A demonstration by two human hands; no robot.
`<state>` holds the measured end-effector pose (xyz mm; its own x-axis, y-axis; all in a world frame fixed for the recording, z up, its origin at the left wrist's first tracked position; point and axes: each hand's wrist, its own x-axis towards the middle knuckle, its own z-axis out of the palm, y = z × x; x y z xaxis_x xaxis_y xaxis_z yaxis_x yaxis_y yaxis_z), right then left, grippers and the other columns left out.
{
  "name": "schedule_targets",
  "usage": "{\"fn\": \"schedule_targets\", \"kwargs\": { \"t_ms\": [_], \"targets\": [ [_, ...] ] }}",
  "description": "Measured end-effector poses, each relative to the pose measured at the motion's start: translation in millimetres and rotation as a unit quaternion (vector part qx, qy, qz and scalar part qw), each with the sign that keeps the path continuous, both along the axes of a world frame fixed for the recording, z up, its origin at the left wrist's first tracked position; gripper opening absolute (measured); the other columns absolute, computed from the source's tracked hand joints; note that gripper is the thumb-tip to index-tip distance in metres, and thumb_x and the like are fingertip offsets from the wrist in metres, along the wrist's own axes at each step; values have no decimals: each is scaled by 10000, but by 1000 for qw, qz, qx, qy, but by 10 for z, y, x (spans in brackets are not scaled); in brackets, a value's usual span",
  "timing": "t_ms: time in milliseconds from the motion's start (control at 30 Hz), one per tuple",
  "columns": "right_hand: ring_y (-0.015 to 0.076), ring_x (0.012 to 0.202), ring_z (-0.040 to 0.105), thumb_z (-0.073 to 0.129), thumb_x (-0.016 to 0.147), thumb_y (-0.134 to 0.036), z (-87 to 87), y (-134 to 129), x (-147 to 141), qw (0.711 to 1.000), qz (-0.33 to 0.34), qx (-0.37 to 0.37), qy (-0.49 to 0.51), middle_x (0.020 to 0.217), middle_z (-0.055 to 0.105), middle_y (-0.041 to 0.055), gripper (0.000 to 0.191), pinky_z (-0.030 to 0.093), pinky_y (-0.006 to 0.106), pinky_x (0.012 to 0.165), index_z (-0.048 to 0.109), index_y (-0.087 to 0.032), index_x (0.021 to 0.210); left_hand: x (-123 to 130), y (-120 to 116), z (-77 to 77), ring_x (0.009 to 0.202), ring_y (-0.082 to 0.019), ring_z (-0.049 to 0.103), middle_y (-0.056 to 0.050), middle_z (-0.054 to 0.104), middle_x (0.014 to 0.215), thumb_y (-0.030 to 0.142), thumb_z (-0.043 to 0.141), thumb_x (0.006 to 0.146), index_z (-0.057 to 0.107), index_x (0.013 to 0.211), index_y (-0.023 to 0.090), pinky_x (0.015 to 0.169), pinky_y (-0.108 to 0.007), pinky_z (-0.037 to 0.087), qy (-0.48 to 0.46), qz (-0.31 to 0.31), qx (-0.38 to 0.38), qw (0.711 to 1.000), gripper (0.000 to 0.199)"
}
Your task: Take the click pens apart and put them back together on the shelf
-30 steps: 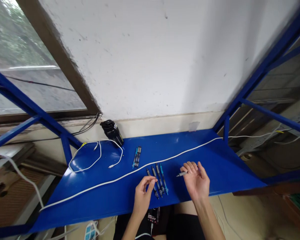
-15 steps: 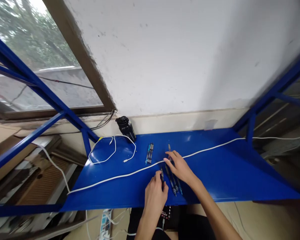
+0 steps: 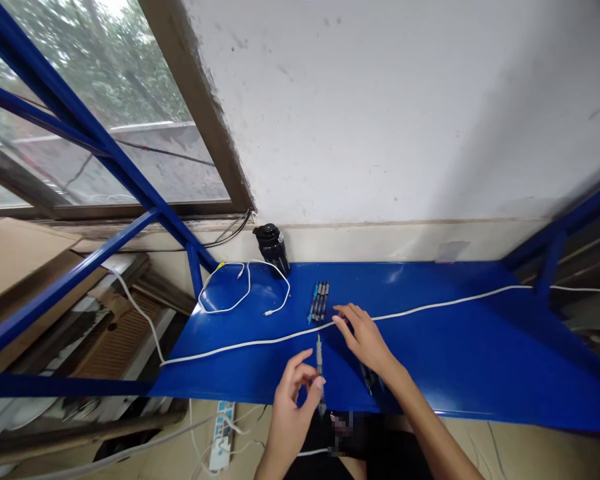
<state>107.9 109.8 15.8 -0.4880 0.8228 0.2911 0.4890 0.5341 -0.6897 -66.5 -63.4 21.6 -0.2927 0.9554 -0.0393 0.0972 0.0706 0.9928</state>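
Observation:
My left hand [image 3: 293,397] is near the front edge of the blue table, with a grey pen [image 3: 320,357] pinched at the thumb and fingertips, its point towards the back. My right hand [image 3: 366,339] hovers over the table to the right, thumb and fingers apart, close to the white cable. Under its wrist lie more dark pens [image 3: 367,380], partly hidden by the hand and forearm. Behind the cable, several pens [image 3: 319,303] lie side by side in a row, the leftmost with light-blue parts.
A long white cable [image 3: 260,343] crosses the blue table [image 3: 460,353] from left to right. A black bottle [image 3: 273,248] stands at the back near the wall. Beside it curls a short white charging cable [image 3: 250,287]. Blue frame bars [image 3: 175,230] rise at both ends.
The row behind the cable has gained a pen on its right side. My left hand has turned, its fingers now raised at a grey pen. The camera view has shifted left.

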Motion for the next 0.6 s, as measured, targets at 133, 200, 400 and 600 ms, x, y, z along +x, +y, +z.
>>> {"fn": "schedule_targets", "kwargs": {
  "t_ms": [133,200,400,600],
  "targets": [
    [307,1053,715,592,1107,-486,-64,-273,332,990,-46,-56,118,1129,784,95,303,550,450,997,773,-282,1239,22,38,77,883,-232,767,-41,774,944,495,742,1000,622,1435,222,896,-359,613,-123,33,10,992,527],
    [297,988,730,603,1096,-506,-125,-407,475,983,-69,-90,143,1075,792,88,318,569,422,950,787,-269,1201,59,100,62,930,-248,779,-64,796,989,488,771,984,646,1421,211,920,-369,613,-140,21,8,990,532],
    [280,981,736,607,1098,-466,-325,-696,735,979,-77,-111,155,1047,798,80,301,567,418,963,791,-264,1224,346,342,-54,1072,-279,787,-131,831,1129,418,762,1005,744,1147,181,998,-392,599,-143,-97,-7,985,277],
    [298,1122,740,643,1087,-420,-436,-796,841,988,-30,-88,124,1213,802,96,306,555,485,1079,751,-295,1344,660,554,-127,1105,-287,795,-143,825,1164,390,746,1022,741,1121,176,1042,-430,602,-131,-131,42,982,236]
  ]
}}
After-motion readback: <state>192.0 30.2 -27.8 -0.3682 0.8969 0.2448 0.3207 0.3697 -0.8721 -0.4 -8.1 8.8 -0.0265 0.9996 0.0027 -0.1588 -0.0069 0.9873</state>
